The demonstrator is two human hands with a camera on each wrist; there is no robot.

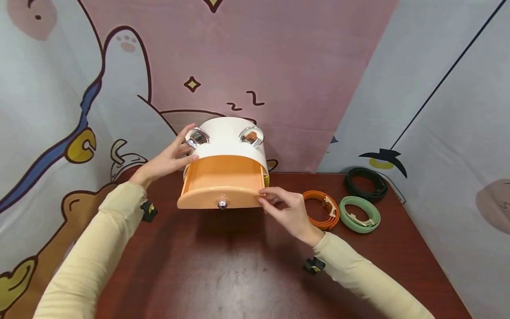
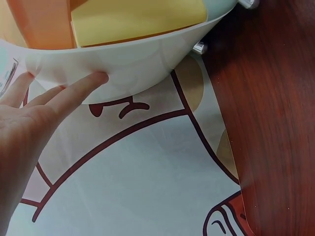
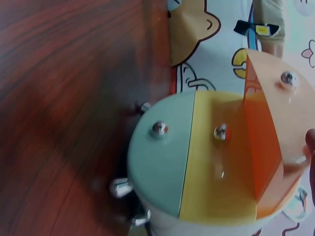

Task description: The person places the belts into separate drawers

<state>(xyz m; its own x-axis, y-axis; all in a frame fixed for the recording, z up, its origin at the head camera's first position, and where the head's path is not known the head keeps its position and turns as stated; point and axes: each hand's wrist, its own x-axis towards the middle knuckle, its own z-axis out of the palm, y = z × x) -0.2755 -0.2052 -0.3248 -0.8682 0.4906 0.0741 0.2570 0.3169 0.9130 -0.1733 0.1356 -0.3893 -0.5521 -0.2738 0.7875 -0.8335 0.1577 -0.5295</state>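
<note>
Belts (image 1: 360,228), three; left hand (image 1: 169,157) spread against one cabinet (image 1: 225,139), right hand (image 1: 288,212) pinching one drawer (image 1: 201,197).

- The cabinet (image 1: 226,150), white and rounded with two shiny round domes (image 1: 252,136) on top, stands upright on the table (image 1: 239,274); the left hand (image 1: 169,158) rests against its left side.
- Its top drawer (image 1: 223,190), orange with a silver knob (image 1: 222,204), is pulled out; the right hand (image 1: 288,212) pinches the right end of its front.
- The yellow drawer (image 3: 214,169), below, is closed.
- The pale green drawer (image 3: 160,167), lowest, is closed too.
</note>
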